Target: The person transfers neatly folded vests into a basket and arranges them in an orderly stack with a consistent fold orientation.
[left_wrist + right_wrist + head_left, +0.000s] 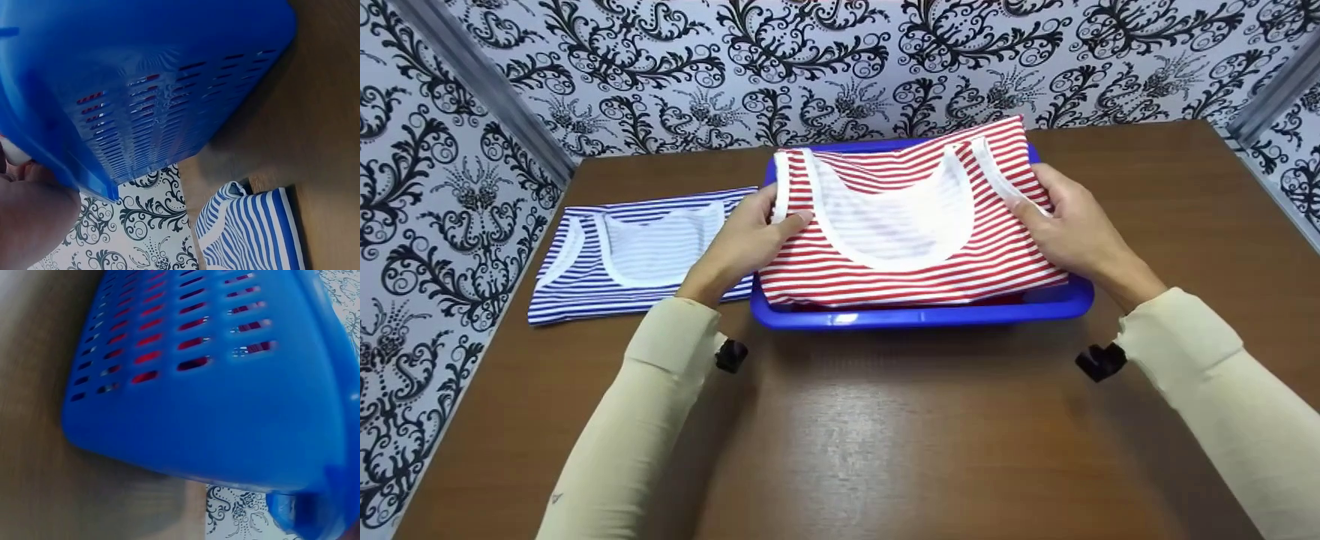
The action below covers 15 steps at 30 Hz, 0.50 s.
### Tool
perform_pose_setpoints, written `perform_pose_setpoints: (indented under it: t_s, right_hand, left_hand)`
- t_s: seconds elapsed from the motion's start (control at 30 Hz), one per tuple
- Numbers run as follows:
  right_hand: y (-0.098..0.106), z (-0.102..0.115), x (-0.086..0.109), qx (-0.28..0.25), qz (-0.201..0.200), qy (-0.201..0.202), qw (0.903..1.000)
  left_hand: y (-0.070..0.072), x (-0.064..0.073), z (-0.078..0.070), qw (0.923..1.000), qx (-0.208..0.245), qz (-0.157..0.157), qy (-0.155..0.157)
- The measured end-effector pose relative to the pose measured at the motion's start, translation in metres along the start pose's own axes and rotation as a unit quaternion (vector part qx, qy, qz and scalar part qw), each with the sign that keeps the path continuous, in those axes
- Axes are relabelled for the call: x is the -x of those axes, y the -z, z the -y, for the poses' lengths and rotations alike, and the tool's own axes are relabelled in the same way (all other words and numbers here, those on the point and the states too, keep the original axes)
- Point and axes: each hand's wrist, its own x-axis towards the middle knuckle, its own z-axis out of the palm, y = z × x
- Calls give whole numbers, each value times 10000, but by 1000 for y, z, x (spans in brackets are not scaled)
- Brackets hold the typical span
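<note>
A folded red-and-white striped tank top (877, 281) with white trim lies across the top of a blue plastic basket (922, 316), its neckline facing up. My left hand (754, 229) grips its left edge, thumb on top and fingers beneath. At the right edge, my right hand (1072, 217) pinches the fabric the same way. In the left wrist view the slotted basket wall (140, 62) fills much of the frame, with part of my left hand (36, 219) at the rim. Red shows through the slots of the basket (202, 422) in the right wrist view.
A folded blue-and-white striped tank top (652, 292) lies on the brown table (840, 435) left of the basket, partly behind my left hand. Patterned black-and-white wall panels (825, 75) stand behind the table and at its sides.
</note>
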Motion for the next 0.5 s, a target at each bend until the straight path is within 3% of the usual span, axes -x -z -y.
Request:
perform_pose_setpoints:
  t_s: [0.23, 0.5]
  right_hand:
    - [-6, -4, 2, 258, -234, 131, 9993]
    - [-9, -6, 1, 445, -222, 172, 9986]
  left_hand:
    - [-3, -1, 1, 9991, -398, -118, 25]
    - [-6, -2, -2, 9954, -917, -172, 231]
